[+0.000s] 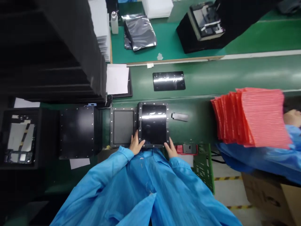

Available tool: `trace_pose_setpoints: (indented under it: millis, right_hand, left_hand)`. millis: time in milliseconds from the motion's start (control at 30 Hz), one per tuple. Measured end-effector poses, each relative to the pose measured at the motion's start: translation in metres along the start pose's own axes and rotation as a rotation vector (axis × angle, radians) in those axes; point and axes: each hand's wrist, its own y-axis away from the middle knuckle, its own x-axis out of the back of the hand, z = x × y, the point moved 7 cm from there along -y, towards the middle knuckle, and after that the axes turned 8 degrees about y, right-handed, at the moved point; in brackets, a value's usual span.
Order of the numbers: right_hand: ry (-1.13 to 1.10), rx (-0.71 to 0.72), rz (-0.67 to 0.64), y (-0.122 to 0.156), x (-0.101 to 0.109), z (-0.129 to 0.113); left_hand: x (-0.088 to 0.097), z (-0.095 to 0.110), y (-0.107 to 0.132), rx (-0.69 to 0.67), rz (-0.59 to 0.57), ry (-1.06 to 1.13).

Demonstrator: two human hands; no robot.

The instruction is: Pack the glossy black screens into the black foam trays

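Note:
In front of my body sits a black box-like frame (167, 125) with small light dots along its border and a glossy black panel (154, 125) inside it. My left hand (135, 143) grips its lower left edge, thumb on top and fingers along the side. At the lower right corner, my right hand (171, 149) holds the same frame, its thumb over the rim. Directly to the left, a second dotted frame (123, 127) with a dark grey textured inside stands close beside it. A small silver strip-like piece (180, 117) lies to the right.
Beyond, a flat black glossy panel (168, 81) lies on the green surface. Red bubble-wrap sheets (263, 116) are stacked at right, near another person's blue sleeve (263, 160). Tall black stacked trays (70, 56) and a black dotted box (77, 131) stand left. Silver bags (141, 33) lie at the back.

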Motion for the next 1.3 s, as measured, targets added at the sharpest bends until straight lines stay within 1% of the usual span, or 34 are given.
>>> trace_pose_setpoints:
  millis: [67,133,167,200,267,333,400,467,533,600,633,700,767,800,833,867,900,933,967,1000,1033,1067,1100,1133,1200,1267,1300]
  right_hand:
    - [-0.039,0.091,-0.094,0.005,-0.003,0.002]
    - [-0.067,0.195,-0.178,-0.004,-0.004,-0.007]
    - [-0.08,0.243,-0.217,-0.017,-0.005,-0.015]
    - [-0.094,0.286,-0.251,-0.034,-0.006,-0.027]
    - [-0.12,0.349,-0.283,-0.083,-0.009,-0.06]
    - [-0.146,0.372,-0.263,-0.135,-0.01,-0.097]
    - [-0.178,0.4,-0.245,-0.173,-0.011,-0.129]
    - [-0.206,0.424,-0.248,-0.19,-0.011,-0.146]
    - [-0.22,0.443,-0.255,-0.191,-0.009,-0.151]
    - [-0.217,0.455,-0.244,-0.187,-0.006,-0.151]
    - [-0.213,0.459,-0.238,-0.185,-0.005,-0.152]
    - [-0.213,0.46,-0.24,-0.186,-0.006,-0.154]
    - [-0.223,0.462,-0.247,-0.19,-0.008,-0.157]
    - [-0.227,0.465,-0.24,-0.191,-0.008,-0.159]
    - [-0.226,0.473,-0.22,-0.193,-0.008,-0.161]
    - [-0.216,0.485,-0.188,-0.193,-0.006,-0.162]
    - [-0.194,0.503,-0.144,-0.192,-0.003,-0.164]
    - [-0.16,0.53,-0.093,-0.19,0.001,-0.166]
    - [-0.114,0.566,-0.039,-0.186,0.005,-0.17]
    - [-0.06,0.613,0.011,-0.181,0.009,-0.174]
    - [-0.001,0.671,0.047,-0.175,0.011,-0.181]
    - [0.057,0.738,0.062,-0.169,0.011,-0.188]
    - [0.109,0.818,0.047,-0.162,0.008,-0.196]
    - [0.153,0.906,-0.001,-0.155,0.002,-0.203]
    - [0.218,1.072,-0.161,-0.142,-0.015,-0.213]
    - [0.27,1.158,-0.302,-0.137,-0.031,-0.213]
    - [0.3,1.159,-0.331,-0.137,-0.036,-0.211]
  left_hand:
    - [-0.002,-0.003,0.007,0.008,0.07,0.033]
    - [0.0,0.005,0.002,0.018,0.141,0.032]
    - [0.005,0.013,-0.007,0.02,0.177,0.024]
    - [0.012,0.024,-0.021,0.018,0.214,0.015]
    - [0.033,0.052,-0.059,0.007,0.298,0.007]
    - [0.056,0.078,-0.1,0.017,0.38,0.021]
    - [0.07,0.094,-0.13,0.054,0.44,0.041]
    - [0.075,0.1,-0.144,0.072,0.483,0.043]
    - [0.074,0.103,-0.146,0.044,0.503,0.023]
    - [0.071,0.106,-0.145,0.025,0.506,-0.002]
    - [0.07,0.108,-0.144,0.041,0.509,-0.015]
    - [0.068,0.11,-0.137,0.119,0.534,-0.062]
    - [0.059,0.114,-0.117,0.161,0.542,-0.179]
    - [0.049,0.116,-0.102,0.133,0.503,-0.257]
    - [0.035,0.116,-0.085,0.074,0.426,-0.337]
    - [0.016,0.115,-0.067,-0.013,0.299,-0.399]
    - [-0.005,0.11,-0.047,-0.108,0.14,-0.422]
    - [-0.024,0.104,-0.027,-0.184,0.008,-0.417]
    - [-0.037,0.097,-0.009,-0.24,-0.089,-0.403]
    - [-0.046,0.091,0.003,-0.281,-0.156,-0.388]
    - [-0.051,0.086,0.011,-0.31,-0.197,-0.381]
    - [-0.053,0.082,0.013,-0.337,-0.227,-0.383]
    - [-0.054,0.079,0.012,-0.37,-0.252,-0.388]
    - [-0.053,0.078,0.008,-0.411,-0.268,-0.388]
    - [-0.05,0.077,0.0,-0.507,-0.267,-0.363]
    - [-0.049,0.075,-0.006,-0.59,-0.234,-0.33]
    - [-0.051,0.073,-0.007,-0.621,-0.228,-0.327]
